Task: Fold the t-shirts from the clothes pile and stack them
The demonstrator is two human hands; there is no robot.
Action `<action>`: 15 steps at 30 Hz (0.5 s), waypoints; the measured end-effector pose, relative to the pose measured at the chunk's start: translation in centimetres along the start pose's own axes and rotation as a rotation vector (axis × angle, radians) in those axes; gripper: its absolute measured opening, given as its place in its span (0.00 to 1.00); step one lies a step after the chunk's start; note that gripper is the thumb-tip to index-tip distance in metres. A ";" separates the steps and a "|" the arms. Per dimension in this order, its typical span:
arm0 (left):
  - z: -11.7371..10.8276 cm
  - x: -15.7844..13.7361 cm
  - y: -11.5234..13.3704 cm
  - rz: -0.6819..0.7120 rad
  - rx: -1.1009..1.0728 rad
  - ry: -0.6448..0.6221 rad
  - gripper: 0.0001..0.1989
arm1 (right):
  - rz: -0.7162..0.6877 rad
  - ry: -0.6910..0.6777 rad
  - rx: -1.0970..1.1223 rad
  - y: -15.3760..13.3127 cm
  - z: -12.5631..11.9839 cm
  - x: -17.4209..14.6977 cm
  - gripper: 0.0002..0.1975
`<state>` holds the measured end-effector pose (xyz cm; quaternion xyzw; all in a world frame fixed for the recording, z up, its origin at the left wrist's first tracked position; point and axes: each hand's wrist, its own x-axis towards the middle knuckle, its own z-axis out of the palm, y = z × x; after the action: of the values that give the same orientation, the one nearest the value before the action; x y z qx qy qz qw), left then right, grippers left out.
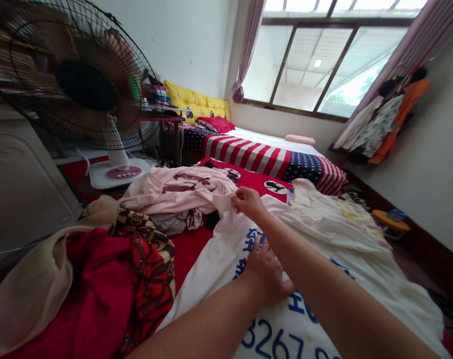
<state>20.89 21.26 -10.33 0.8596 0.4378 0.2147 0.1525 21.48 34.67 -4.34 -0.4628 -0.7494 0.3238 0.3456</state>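
We have the shirt (215,264) toward the red sheet (192,252)'s right edge, our right hand (247,202) pinching its far end, our left hand (264,274) spread on it — best press evenly, keeping cloth taut.

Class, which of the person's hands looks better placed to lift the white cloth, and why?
Probably the right hand: its fingers appear to pinch a bit of the white cloth, while the left hand lies spread on it, nearer the body.

Red cover (191,251), and it's busy!
White blue-lettered cloth (219,269) sprawls front and centre, pink garment (187,187) rumpled beyond, patterned cloth (153,271) bunched left.
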 end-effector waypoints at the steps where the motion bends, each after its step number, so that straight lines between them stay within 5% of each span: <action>1: 0.0 0.0 0.0 0.000 -0.002 -0.001 0.33 | -0.017 0.031 0.047 -0.3 -0.2 -0.3 0.06; 7: 0.1 0.1 -0.7 0.015 -0.047 0.086 0.32 | -0.011 0.068 0.537 0.6 -2.3 -4.6 0.23; 12: 0.0 0.9 -1.5 -0.025 -0.211 0.251 0.14 | 0.150 0.303 0.524 4.5 -4.1 -10.1 0.21; 15: -1.7 1.3 -2.7 -0.073 -0.294 0.439 0.14 | 0.169 0.364 0.539 6.3 -4.5 -12.2 0.20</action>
<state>18.83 23.97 -9.76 0.7447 0.4555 0.4514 0.1847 32.21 26.55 -9.60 -0.4656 -0.5218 0.4500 0.5554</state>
